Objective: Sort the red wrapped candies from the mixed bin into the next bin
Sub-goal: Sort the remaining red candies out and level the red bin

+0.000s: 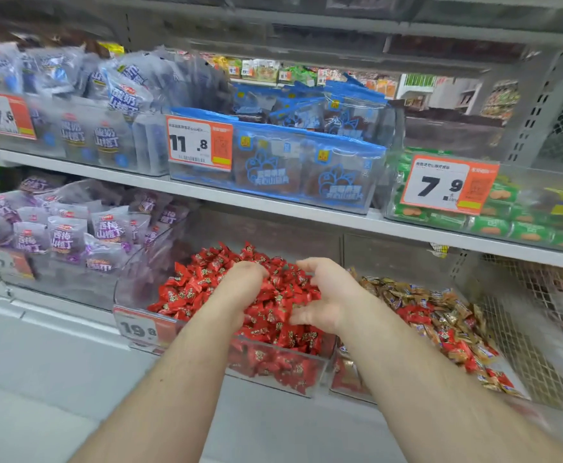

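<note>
Both hands over the clear bin (pixel 316 372) heaped with red wrapped candies (pixel 206 282), lower shelf level. Left hand (pixel 240 285) knuckles up, fingers curled down into the heap; whether any candy was pinched could not be told, fingertips hidden. Right hand (pixel 326 292) spread above the heap's right half, fingers (pixel 306 264) loosely bent and apart, thumb low near the candies, nothing seen gripped. Both forearms bare, reaching in from the lower edge of view.

Mixed bin (pixel 346 379) directly right of the red bin, walls touching or nearly so. Held gold-brown wrapped candies (pixel 393 295) with red wrapped pieces (pixel 417 314) scattered among them, mostly through the middle and front.

Price tag reading 19.8 (pixel 138 329) clipped to the red bin's front left. Left of it, purple-and-white snack packets (pixel 63 235) in another clear bin.

Shelf above: blue-trimmed packets (pixel 306 172) behind a tag marked 11.8 (pixel 199 143); green packets (pixel 493 225) behind a tag marked 7.9 (pixel 450 185); grey-blue packets (pixel 106 138) beside a tag marked 27.6 (pixel 4 115). Wire mesh panel (pixel 520 345) at right of the mixed bin. Edges of view blurred.
</note>
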Demonstrator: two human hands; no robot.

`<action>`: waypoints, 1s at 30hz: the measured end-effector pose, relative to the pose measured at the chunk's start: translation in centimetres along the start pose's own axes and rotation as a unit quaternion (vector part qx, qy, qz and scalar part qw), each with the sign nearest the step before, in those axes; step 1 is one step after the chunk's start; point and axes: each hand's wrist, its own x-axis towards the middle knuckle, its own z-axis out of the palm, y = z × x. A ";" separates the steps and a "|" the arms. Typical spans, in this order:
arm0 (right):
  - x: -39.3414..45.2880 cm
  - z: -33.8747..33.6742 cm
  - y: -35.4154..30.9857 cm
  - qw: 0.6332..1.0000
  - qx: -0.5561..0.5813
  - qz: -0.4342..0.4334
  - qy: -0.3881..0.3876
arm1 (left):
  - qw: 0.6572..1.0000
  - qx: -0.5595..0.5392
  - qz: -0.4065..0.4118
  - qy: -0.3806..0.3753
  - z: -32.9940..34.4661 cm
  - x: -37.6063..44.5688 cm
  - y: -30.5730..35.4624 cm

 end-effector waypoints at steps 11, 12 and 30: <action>-2.9 -6.4 0.1 0.991 0.041 -0.126 0.000 | 0.963 0.112 0.245 0.022 5.6 -2.7 1.9; -3.2 -7.6 0.1 0.989 0.046 -0.136 0.016 | 0.954 0.122 0.272 0.018 6.6 -3.4 2.2; 0.3 -21.5 -4.5 0.907 -0.343 -0.109 0.220 | 0.952 0.233 0.165 -0.106 18.8 -2.4 -0.6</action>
